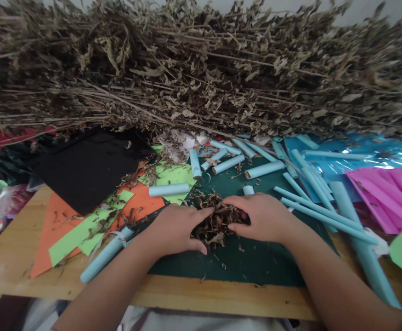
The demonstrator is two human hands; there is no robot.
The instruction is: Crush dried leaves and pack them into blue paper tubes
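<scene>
Both hands rest on a dark green mat (256,266) that lies on a wooden tabletop (11,257). Between them sits a small heap of crumbled dry leaves (217,220). The left hand (175,228) curves around the heap's left side, fingers loosely bent and thumb pressed to the mat below the leaves. The right hand (259,217) cups the heap from the right, its fingers hooked over the top and touching the leaves. Neither hand is closed; both are half open, pressed against the heap from opposite sides. Loose leaf crumbs lie scattered on the mat just in front of the hands.

Beyond the hands, a large bundle of dried stalks and leaves (201,69) stretches across the whole far side. Just past the heap, short light blue paper rolls (228,163) lie in a loose scatter, and one more roll (169,189) rests on a light green sheet (173,177) beyond the left hand. Long thin blue rolls (319,211) fan out beside the right hand, reaching toward shiny blue film (355,158) and pink sheets (390,195) farther right. To the left of the left hand lie orange paper (54,218), green strips (80,232) and another blue roll (102,258) near the forearm. A black sheet (90,170) lies farther off on that side, beneath the bundle's edge.
</scene>
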